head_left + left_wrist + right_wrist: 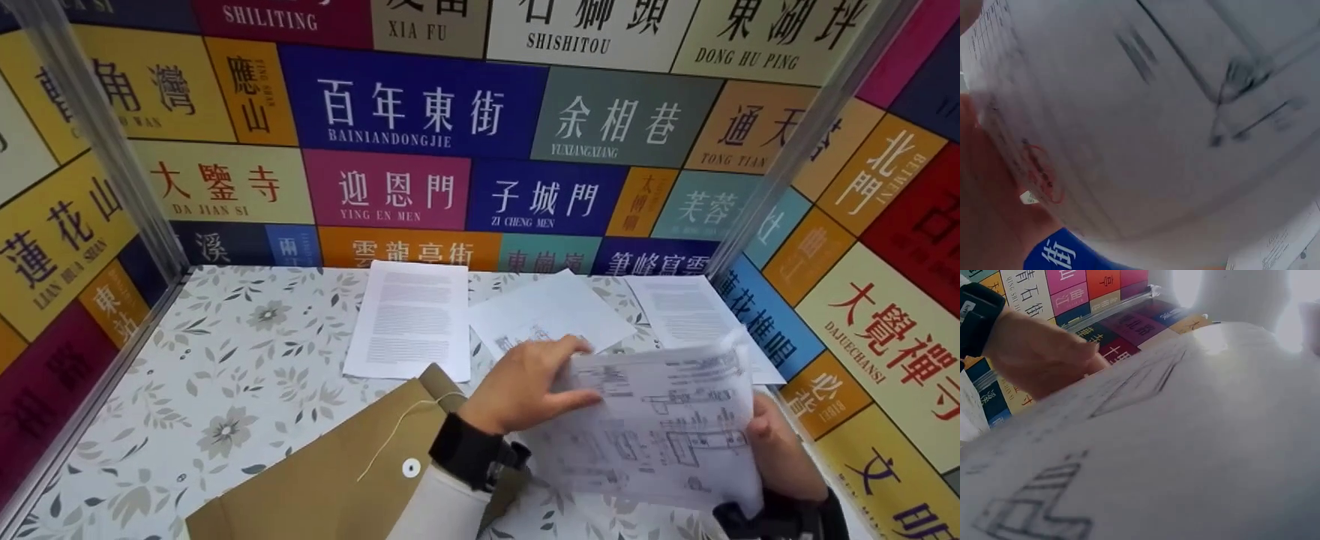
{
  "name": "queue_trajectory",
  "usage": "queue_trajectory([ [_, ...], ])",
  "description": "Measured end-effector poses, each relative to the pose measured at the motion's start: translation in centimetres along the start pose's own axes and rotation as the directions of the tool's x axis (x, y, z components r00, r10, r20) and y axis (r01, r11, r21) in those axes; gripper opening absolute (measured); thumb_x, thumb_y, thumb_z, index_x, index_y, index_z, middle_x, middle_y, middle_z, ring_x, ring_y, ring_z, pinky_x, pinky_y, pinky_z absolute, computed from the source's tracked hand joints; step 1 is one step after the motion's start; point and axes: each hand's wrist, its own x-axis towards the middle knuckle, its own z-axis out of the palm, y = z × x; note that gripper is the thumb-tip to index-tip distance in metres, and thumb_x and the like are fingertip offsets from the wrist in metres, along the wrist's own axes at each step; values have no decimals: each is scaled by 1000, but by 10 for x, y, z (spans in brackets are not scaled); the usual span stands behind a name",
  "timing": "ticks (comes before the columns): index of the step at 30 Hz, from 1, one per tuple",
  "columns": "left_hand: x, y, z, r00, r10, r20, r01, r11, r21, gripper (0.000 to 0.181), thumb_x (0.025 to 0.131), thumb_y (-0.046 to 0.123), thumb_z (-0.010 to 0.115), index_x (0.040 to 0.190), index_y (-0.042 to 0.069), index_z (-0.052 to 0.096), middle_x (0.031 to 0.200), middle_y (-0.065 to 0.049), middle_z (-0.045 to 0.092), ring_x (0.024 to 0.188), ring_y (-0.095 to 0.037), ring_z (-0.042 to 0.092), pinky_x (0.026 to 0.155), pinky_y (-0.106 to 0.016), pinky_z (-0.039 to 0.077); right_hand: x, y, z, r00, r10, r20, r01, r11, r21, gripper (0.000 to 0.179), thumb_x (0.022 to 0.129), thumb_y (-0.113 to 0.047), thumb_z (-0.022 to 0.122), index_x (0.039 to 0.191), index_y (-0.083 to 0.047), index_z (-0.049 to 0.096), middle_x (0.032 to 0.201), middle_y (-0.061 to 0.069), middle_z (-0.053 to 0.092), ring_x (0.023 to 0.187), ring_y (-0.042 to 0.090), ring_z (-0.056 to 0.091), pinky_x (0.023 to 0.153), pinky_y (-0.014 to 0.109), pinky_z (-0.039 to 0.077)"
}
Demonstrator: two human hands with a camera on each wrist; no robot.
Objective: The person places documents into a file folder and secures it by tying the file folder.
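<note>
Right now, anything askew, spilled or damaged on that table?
Two mild oddities: the middle sheet lies rotated between straighter text pages, and the kraft envelope's string trails loose, not wound round its white button. The held drawing paper bows, probably just handling. No spill visible.

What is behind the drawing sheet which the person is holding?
Behind the drawing sheet, the upper part of a printed page is visible on the patterned tabletop. The page's lower left portion is covered, so its print there cannot be seen.
</note>
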Motion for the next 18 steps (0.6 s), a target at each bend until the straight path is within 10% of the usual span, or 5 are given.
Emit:
queue_trajectory([
  [3,-5,-9,-14,998,-57,-1,57,995,-79,31,101,41,69,90,13,63,75,3,67,62,-2,58,60,-15,48,25,-9,7,975,-47,-218,-5,973,-231,34,114,-24,44,129,-1,64,104,16,77,82,27,77,63,36,61],
  [8,-16,-23,-40,983,-165,-75,153,977,-149,36,104,34,65,78,12,54,65,3,57,54,-3,52,50,-19,44,64,-2,15,784,-117,-610,-371,699,-611,18,104,-21,68,96,-5,70,77,7,69,63,17,63,52,25,51],
  [11,-22,-31,-50,957,-215,-195,171,961,-217,40,106,35,62,77,9,54,64,2,56,53,-5,52,48,-22,44,75,9,13,701,-149,-698,-430,692,-580,23,105,-24,65,106,-2,67,83,0,69,73,13,63,62,19,52],
  [14,-27,-40,-53,875,-282,-393,160,935,-316,49,107,46,55,81,5,61,66,-1,61,53,-8,55,46,-26,46,79,21,10,685,-50,-727,-336,863,-376,29,109,-24,55,127,-2,58,98,-4,71,87,13,67,76,21,57],
  [18,-28,-47,-45,663,-367,-652,113,911,-398,55,110,45,49,90,-3,67,70,-9,65,55,-15,56,47,-28,44,92,42,21,783,158,-602,-260,962,-85,39,113,-23,40,144,1,43,117,8,69,103,22,69,88,35,59],
])
